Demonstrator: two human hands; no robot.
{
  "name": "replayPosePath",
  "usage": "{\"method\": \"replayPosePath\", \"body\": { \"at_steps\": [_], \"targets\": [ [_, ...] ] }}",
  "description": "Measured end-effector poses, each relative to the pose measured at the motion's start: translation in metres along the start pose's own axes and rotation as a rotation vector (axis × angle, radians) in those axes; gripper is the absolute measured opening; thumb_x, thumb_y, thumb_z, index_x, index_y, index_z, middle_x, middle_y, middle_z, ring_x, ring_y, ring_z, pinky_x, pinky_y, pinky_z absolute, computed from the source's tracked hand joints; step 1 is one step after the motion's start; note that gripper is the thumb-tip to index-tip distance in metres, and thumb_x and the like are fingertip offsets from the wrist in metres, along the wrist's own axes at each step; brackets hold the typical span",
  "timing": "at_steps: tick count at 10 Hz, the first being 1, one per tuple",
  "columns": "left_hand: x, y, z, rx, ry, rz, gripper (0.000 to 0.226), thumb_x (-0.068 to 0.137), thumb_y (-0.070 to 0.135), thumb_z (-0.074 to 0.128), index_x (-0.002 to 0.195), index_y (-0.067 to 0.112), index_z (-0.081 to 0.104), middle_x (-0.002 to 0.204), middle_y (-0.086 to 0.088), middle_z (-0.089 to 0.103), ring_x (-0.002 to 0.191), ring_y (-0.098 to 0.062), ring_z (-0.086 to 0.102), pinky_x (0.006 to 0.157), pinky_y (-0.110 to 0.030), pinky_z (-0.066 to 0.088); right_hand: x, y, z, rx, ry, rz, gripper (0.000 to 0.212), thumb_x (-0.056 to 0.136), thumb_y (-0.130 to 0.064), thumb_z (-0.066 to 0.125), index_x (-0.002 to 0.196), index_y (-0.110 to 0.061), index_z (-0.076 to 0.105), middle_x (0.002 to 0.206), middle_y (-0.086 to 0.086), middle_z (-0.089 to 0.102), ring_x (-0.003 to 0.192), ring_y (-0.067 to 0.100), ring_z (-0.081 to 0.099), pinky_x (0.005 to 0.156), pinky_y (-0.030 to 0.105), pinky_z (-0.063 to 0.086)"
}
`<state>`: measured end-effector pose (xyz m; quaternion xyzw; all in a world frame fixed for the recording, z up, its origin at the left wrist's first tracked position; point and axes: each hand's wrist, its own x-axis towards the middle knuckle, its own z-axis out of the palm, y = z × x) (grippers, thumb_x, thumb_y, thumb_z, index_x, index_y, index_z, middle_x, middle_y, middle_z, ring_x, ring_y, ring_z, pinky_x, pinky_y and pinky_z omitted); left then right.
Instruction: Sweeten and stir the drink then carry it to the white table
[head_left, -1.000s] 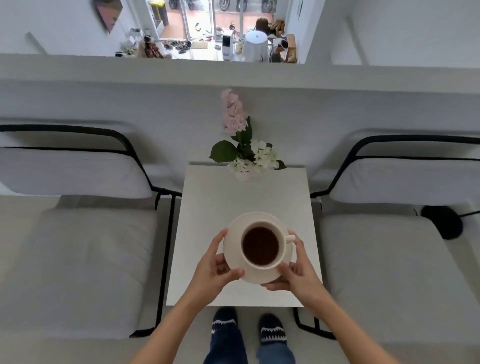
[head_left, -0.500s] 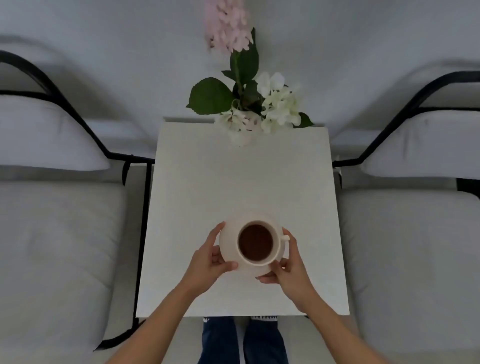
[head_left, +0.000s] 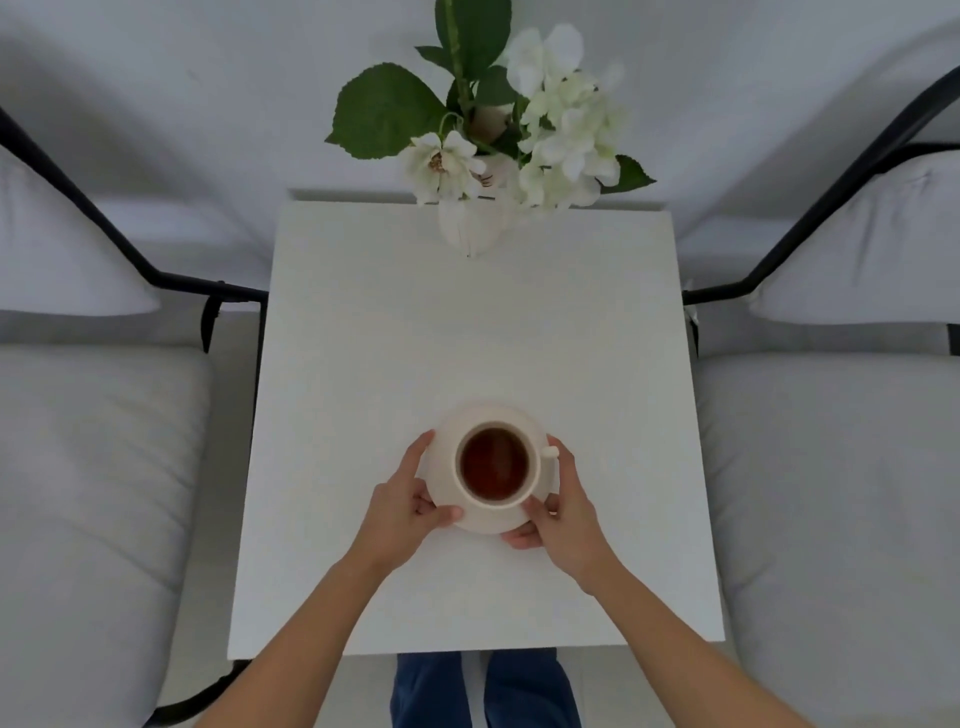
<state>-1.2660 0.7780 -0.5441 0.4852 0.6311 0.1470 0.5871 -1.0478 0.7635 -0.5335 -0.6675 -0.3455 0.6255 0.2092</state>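
A cream cup (head_left: 535, 486) filled with dark drink (head_left: 493, 464) stands on a cream saucer (head_left: 447, 457). The cup's handle points right. Both sit low over the near middle of the white table (head_left: 467, 338); I cannot tell whether the saucer touches the top. My left hand (head_left: 402, 506) grips the saucer's left rim, thumb on top. My right hand (head_left: 563, 512) grips the right rim beside the handle, fingers underneath.
A white vase (head_left: 470, 226) of white flowers and green leaves stands at the table's far edge. Black-framed chairs with grey cushions flank the table, one on the left (head_left: 93, 467) and one on the right (head_left: 841, 467). My legs are below the table's near edge.
I have come closer to the table and look more steeply down. The cup and saucer, held in both hands, have come lower over the table's near middle.
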Motion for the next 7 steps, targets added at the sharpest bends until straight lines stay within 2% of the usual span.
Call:
{"method": "replayPosePath", "body": {
  "at_steps": [1, 2, 3, 5, 6, 7],
  "targets": [
    [-0.001, -0.002, 0.0, 0.029, 0.015, -0.007, 0.095, 0.08, 0.014, 0.083, 0.153, 0.03, 0.025, 0.08, -0.007, 0.071, 0.071, -0.007, 0.068, 0.066, -0.007, 0.049, 0.001, -0.001, 0.003, -0.036, 0.011, 0.01, 0.074, 0.099, -0.001, 0.053, 0.152, -0.039, 0.017, 0.09, 0.023, 0.071, 0.059, 0.026, 0.074, 0.057, 0.032, 0.064],
    [-0.001, 0.002, -0.001, 0.051, 0.023, 0.001, 0.094, 0.081, 0.011, 0.081, 0.153, 0.029, 0.024, 0.077, -0.004, 0.068, 0.072, -0.012, 0.068, 0.061, -0.007, 0.048, 0.003, -0.001, 0.004, -0.086, 0.019, 0.001, 0.076, 0.099, -0.002, 0.053, 0.153, -0.039, 0.016, 0.086, 0.026, 0.07, 0.053, 0.021, 0.07, 0.054, 0.032, 0.063],
    [0.001, 0.006, 0.0, 0.097, 0.014, 0.003, 0.094, 0.082, 0.011, 0.08, 0.153, 0.03, 0.021, 0.075, 0.003, 0.065, 0.069, -0.01, 0.066, 0.059, -0.007, 0.048, 0.003, -0.003, 0.004, -0.121, 0.027, 0.033, 0.078, 0.1, -0.003, 0.053, 0.155, -0.04, 0.011, 0.083, 0.028, 0.069, 0.054, 0.023, 0.069, 0.055, 0.034, 0.063],
    [0.004, 0.006, 0.0, 0.229, 0.004, -0.015, 0.103, 0.081, 0.015, 0.081, 0.157, 0.028, 0.013, 0.07, 0.001, 0.063, 0.066, -0.014, 0.063, 0.065, -0.025, 0.048, -0.004, -0.013, -0.004, -0.205, -0.076, 0.102, 0.08, 0.103, -0.004, 0.042, 0.155, -0.048, 0.0, 0.08, 0.018, 0.066, 0.055, 0.022, 0.066, 0.053, 0.029, 0.061],
    [0.0, 0.011, -0.006, 0.254, 0.011, -0.034, 0.107, 0.077, 0.018, 0.085, 0.157, 0.028, 0.015, 0.074, -0.003, 0.063, 0.071, -0.014, 0.061, 0.07, -0.027, 0.05, -0.006, -0.028, -0.02, -0.256, -0.02, 0.171, 0.077, 0.102, -0.004, 0.042, 0.155, -0.045, 0.003, 0.084, 0.015, 0.068, 0.058, 0.023, 0.063, 0.056, 0.03, 0.057],
    [-0.013, 0.008, -0.005, 0.209, 0.194, 0.03, 0.093, 0.075, 0.028, 0.087, 0.151, 0.026, 0.034, 0.077, 0.003, 0.058, 0.066, -0.011, 0.054, 0.07, -0.023, 0.049, -0.025, -0.059, -0.046, -0.08, 0.227, -0.032, 0.048, 0.102, -0.005, 0.048, 0.147, -0.022, 0.043, 0.075, 0.005, 0.072, 0.064, 0.023, 0.065, 0.068, 0.037, 0.056]
  ]
}}
